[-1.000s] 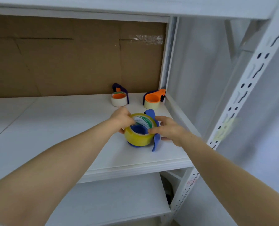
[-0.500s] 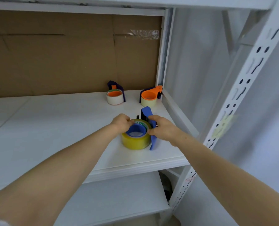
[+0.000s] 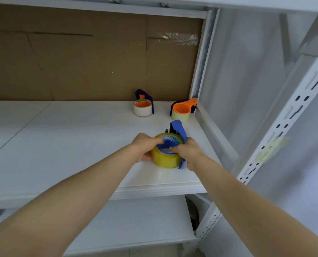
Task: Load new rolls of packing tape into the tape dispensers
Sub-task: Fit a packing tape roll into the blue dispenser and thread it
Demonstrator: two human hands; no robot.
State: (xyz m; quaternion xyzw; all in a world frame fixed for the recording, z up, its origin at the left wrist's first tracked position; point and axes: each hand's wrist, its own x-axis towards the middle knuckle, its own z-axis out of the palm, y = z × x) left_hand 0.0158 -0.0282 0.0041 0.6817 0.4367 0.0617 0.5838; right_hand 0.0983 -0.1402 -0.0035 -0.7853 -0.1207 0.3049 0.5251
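Note:
A yellow roll of packing tape (image 3: pixel 165 160) sits on the hub of a blue tape dispenser (image 3: pixel 178 129), lying flat on the white shelf (image 3: pixel 71 141) near its front right corner. My left hand (image 3: pixel 145 145) grips the roll from the left, fingers curled over its top rim. My right hand (image 3: pixel 188 152) holds the dispenser's blue side from the right, with the thumb at the hub. The underside of the dispenser is hidden.
At the back of the shelf stand two other loaded dispensers: a dark blue one with an orange hub and white tape (image 3: pixel 143 106), and an orange one with pale tape (image 3: pixel 182 110) in the corner. Cardboard (image 3: pixel 91 58) lines the back. A perforated white upright (image 3: pixel 284 127) rises at right.
The roll and blue dispenser have settled flat on the shelf under both hands. My right thumb has come onto the hub. The view has shifted slightly.

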